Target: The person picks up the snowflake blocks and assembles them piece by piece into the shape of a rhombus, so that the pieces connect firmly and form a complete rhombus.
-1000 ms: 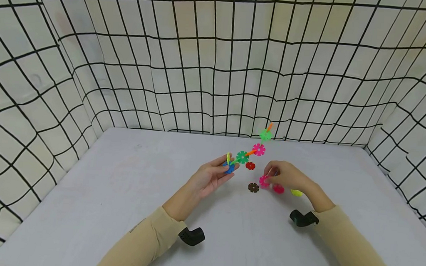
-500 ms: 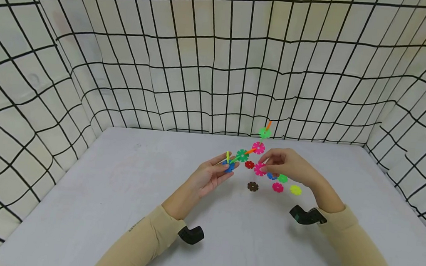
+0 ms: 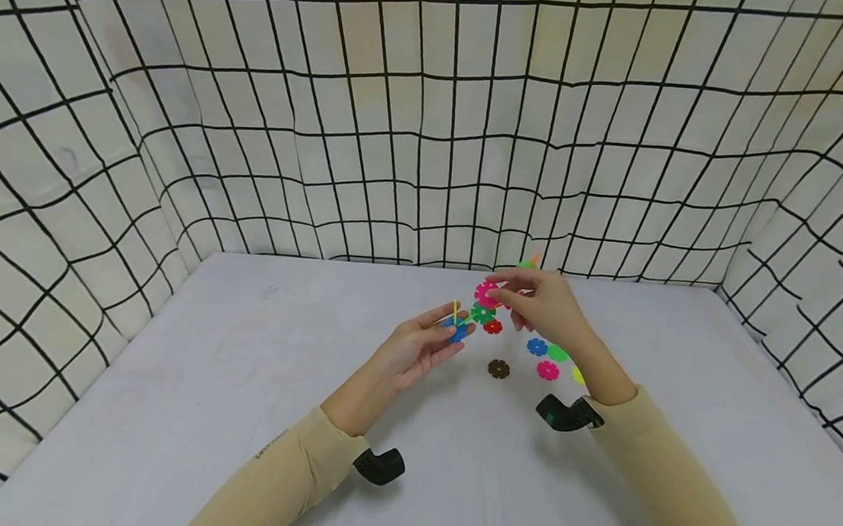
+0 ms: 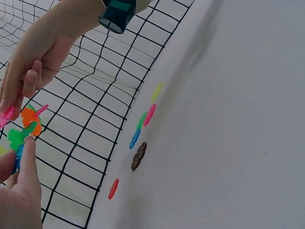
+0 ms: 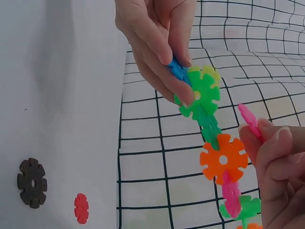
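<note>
My left hand [image 3: 414, 352] pinches a blue notched disc [image 3: 457, 329] at the near end of a chain of joined discs. A yellow disc [image 3: 455, 312] stands up from that end. In the right wrist view the chain runs through a light green disc [image 5: 204, 93], a darker green one [image 5: 209, 130], an orange one [image 5: 223, 159] and a pink one [image 5: 231, 194]. My right hand [image 3: 548, 306] pinches a separate pink disc [image 3: 487, 294], held beside the chain and, in the right wrist view, apart from it. In the head view the right hand hides part of the chain's far end.
Loose discs lie on the white table [image 3: 269, 408]: red [image 3: 492, 326], brown [image 3: 498, 369], blue [image 3: 537, 347], green [image 3: 557, 353], pink [image 3: 548, 370] and yellow [image 3: 578, 376]. A black grid net [image 3: 429, 164] over white cloth surrounds the back and sides.
My right hand has lifted the pink disc from among the loose discs and carried it up and left to the chain. My left hand has barely moved.
</note>
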The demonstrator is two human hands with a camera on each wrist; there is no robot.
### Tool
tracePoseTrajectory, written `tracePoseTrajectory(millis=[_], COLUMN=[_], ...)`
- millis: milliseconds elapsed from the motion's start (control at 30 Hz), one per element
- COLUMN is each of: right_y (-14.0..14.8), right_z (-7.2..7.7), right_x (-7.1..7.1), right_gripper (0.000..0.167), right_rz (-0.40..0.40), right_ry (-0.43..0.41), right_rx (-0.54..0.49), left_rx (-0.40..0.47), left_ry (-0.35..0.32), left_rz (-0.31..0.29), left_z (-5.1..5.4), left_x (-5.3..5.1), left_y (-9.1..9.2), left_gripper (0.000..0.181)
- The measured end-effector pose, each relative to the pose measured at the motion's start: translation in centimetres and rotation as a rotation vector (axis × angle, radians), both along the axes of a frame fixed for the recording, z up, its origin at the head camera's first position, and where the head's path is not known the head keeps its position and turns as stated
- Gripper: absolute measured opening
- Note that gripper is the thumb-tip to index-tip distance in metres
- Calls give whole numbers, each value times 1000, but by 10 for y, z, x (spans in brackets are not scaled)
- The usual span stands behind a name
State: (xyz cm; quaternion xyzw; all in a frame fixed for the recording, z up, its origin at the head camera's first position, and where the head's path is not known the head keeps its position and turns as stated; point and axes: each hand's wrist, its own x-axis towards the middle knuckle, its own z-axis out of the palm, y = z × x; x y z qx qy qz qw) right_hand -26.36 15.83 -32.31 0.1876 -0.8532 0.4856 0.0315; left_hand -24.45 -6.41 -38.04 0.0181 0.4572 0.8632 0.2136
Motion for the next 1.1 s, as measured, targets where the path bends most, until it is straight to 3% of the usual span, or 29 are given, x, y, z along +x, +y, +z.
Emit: tracePoseTrajectory(millis=[233, 467, 867, 1100], right_y=[-16, -25, -27, -23], right_z=[-1, -4, -4, -6], right_x=[-3, -6, -9, -12], right_gripper=[25, 25, 22, 21], right_rz=[-47, -48, -21, 53], right_ry=[47, 28, -16, -65], right_rx=[23, 51, 14, -28], left_rx=[-18, -34, -65, -107], left_ry=[7, 1, 29, 51], left_rz=[0, 9, 0, -23], left_z=[-1, -1, 0, 0], left_x=[-1, 1, 1, 1], left_y=[-1, 0, 1, 2], left_gripper=[50, 49, 46, 47])
